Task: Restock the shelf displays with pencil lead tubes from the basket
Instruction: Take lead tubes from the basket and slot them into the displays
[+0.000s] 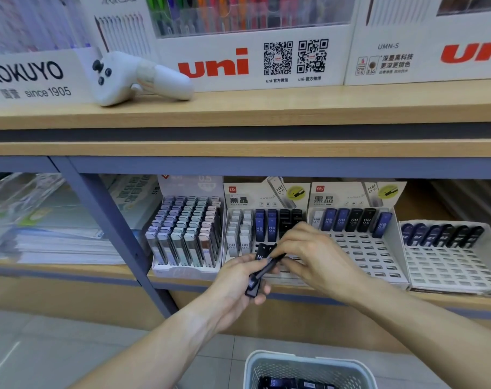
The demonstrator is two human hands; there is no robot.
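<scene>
My left hand (238, 279) grips a small bunch of dark pencil lead tubes (259, 272) in front of the lower shelf. My right hand (308, 254) pinches the top end of one of those black tubes, just in front of the middle display tray (233, 192). That tray holds white, blue and black tubes at its back, with open slots at the front behind my hands. A second tray (365, 256) to the right has one back row of tubes. A white basket (308, 366) with more dark tubes sits on the floor below.
A full tray of pale-capped tubes (185, 231) stands at the left. A third, mostly open tray (449, 262) is at far right. A white controller (134, 77) lies on the upper shelf. Stacked paper packs (42, 228) fill the left bay beyond a grey post (112, 234).
</scene>
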